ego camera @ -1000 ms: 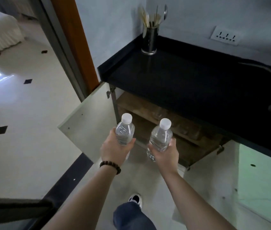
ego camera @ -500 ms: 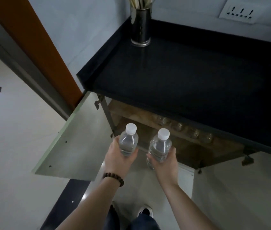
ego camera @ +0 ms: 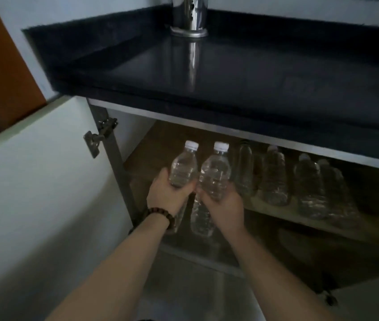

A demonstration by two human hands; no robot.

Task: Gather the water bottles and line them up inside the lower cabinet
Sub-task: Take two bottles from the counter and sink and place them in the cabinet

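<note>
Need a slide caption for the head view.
Each hand holds a water bottle at the open cabinet shelf.

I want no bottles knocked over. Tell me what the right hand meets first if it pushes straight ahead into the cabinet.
The right hand with its bottle probably reaches bare shelf first; the row of bottles stands close on its right, and depth is unclear.

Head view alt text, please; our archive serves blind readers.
Two hands each hold a clear water bottle, left hand on one bottle, right hand on another, at the open lower cabinet's shelf, beside a row of bottles already standing there.
</note>
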